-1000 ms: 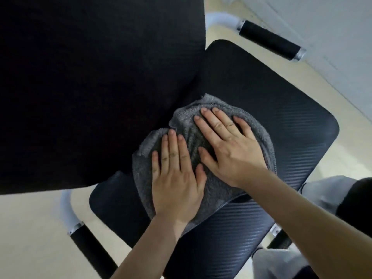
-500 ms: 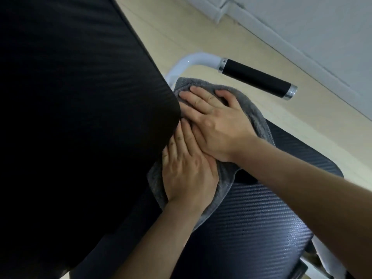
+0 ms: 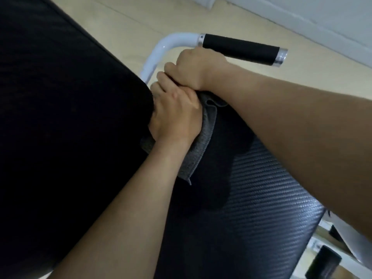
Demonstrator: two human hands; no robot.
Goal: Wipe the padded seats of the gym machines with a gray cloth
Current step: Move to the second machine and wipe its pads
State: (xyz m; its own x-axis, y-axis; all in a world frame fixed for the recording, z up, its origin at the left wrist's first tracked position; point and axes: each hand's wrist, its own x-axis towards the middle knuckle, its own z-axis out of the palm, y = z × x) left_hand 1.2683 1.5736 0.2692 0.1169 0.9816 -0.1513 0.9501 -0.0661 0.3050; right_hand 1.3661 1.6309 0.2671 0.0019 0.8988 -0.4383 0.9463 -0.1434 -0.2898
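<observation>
A gray cloth [image 3: 201,146] lies bunched on the black padded seat [image 3: 261,188], at its far edge where it meets the black backrest [image 3: 60,117]. My left hand [image 3: 177,115] presses down on the cloth with fingers curled over it. Just beyond, my right hand [image 3: 195,67] is closed over the cloth's far end at the seat's back corner, below the white handle bar. Most of the cloth is hidden under both hands and my right forearm.
A white tube with a black foam grip [image 3: 239,49] juts out just beyond my right hand. Pale floor [image 3: 124,23] and a white wall skirting [image 3: 291,19] lie behind. A white frame and black roller [image 3: 324,262] sit at lower right.
Both hands slid the cloth from the middle of the seat to its far back corner. The flat fingers have curled into a grip, bunching the cloth. The view tilted closer.
</observation>
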